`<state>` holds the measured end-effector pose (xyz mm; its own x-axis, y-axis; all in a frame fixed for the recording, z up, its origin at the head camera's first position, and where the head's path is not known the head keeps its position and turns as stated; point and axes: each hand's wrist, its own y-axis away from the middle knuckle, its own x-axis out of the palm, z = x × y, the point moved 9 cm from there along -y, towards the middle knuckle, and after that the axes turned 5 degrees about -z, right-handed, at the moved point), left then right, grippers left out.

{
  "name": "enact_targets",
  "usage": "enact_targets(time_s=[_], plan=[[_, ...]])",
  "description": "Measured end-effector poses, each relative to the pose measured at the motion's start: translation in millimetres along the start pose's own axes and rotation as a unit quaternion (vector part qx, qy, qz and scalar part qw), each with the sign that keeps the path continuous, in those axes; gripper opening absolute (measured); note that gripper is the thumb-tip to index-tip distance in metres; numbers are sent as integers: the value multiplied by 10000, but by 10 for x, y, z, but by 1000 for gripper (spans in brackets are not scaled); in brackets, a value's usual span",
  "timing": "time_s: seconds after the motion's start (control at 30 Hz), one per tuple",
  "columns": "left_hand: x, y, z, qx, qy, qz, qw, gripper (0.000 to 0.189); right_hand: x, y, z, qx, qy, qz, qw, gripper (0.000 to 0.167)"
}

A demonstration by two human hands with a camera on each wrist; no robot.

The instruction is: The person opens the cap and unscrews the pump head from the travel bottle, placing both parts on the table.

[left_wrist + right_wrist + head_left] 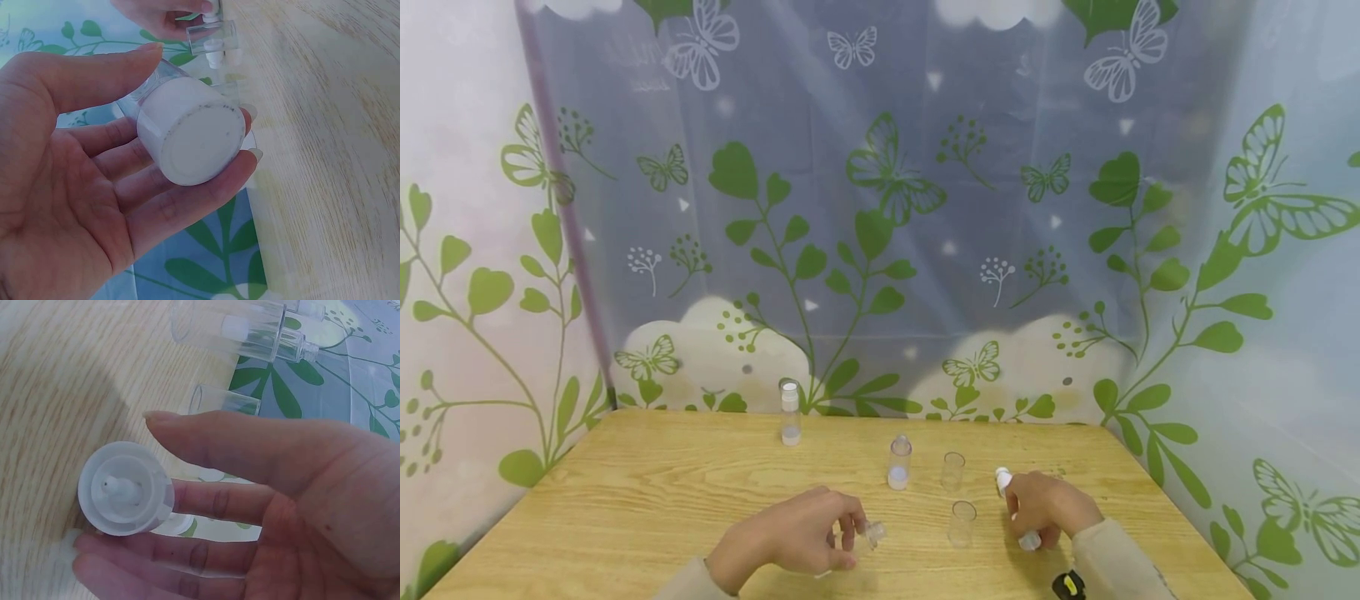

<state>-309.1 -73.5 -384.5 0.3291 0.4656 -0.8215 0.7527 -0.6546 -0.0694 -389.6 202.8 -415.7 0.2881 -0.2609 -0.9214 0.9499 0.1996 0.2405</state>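
Observation:
In my left hand [812, 529] I hold a small clear bottle [874, 534] tilted on its side, its neck toward the right. Its white base [203, 140] faces the left wrist camera, with my thumb over one side and my fingers round the other. Low over the right of the table, my right hand [1045, 504] has its fingers curled round a white pump head [127, 487]. The pump's nozzle side faces the right wrist camera, and my thumb stands apart from it there. Just beyond those fingers is another white pump head [1003, 481].
Two clear caps [953, 472] stand between my hands. Behind them is an uncapped clear bottle [898, 464], and farther back left a bottle with a white top [790, 417]. A black object [1067, 585] with a yellow patch is by my right sleeve. Printed curtains enclose the wooden table [662, 475].

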Motion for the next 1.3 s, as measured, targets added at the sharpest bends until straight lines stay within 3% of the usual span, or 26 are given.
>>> enact_targets(time_s=[0.4, 0.63, 0.8, 1.0, 1.3], plan=[[-25, 15, 3, -36, -7, -90, 10000, 31, -122, 85, 40, 50, 106, -100, 9999, 26], [-53, 9, 40, -103, 97, -131, 9998, 31, -270, 143, 111, -304, -52, -97, 9995, 32], [-76, -10, 61, -94, 295, -213, 9993, 31, -368, 192, 255, -869, 168, -149, 9960, 30], [-62, -94, 71, -99, 585, -323, 9977, 32, -436, 233, 422, -1332, 234, 17, 9908, 30], [-82, -336, 21, 87, 244, -644, 9976, 32, -467, 300, 618, -1610, 83, 145, 9868, 31]])
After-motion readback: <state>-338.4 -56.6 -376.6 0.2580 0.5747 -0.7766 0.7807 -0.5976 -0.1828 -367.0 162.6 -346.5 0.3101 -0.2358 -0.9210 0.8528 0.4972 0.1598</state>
